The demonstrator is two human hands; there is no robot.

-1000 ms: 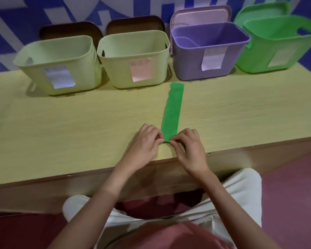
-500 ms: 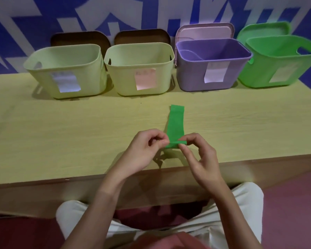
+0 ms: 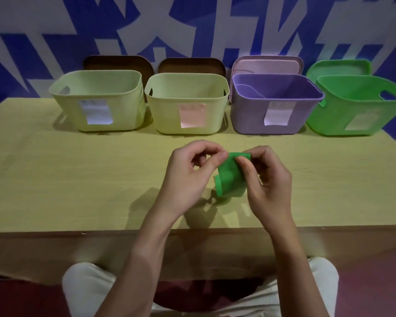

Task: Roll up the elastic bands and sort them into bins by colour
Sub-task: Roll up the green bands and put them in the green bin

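A green elastic band (image 3: 231, 177) hangs lifted off the yellow table (image 3: 78, 179), its loose end curling downward. My left hand (image 3: 188, 179) pinches the band's upper left edge between thumb and fingers. My right hand (image 3: 266, 181) grips its upper right part, thumb on the front. Four bins stand along the back: two pale yellow bins (image 3: 98, 100) (image 3: 188, 104), a purple bin (image 3: 274, 104) and a green bin (image 3: 357, 106) at the far right. How much of the band is rolled inside my right hand is hidden.
Each bin carries a paper label on its front. Lids lean behind the bins: two brown lids (image 3: 117, 62), a pink lid (image 3: 268, 65), a green lid (image 3: 338, 67). A blue and white wall rises behind. The table's front edge (image 3: 55, 232) runs just above my knees.
The band lay flat on the table with both hands rolling its near end. Both hands have since lifted it off the surface and moved away from the edge; the visible length is shorter.
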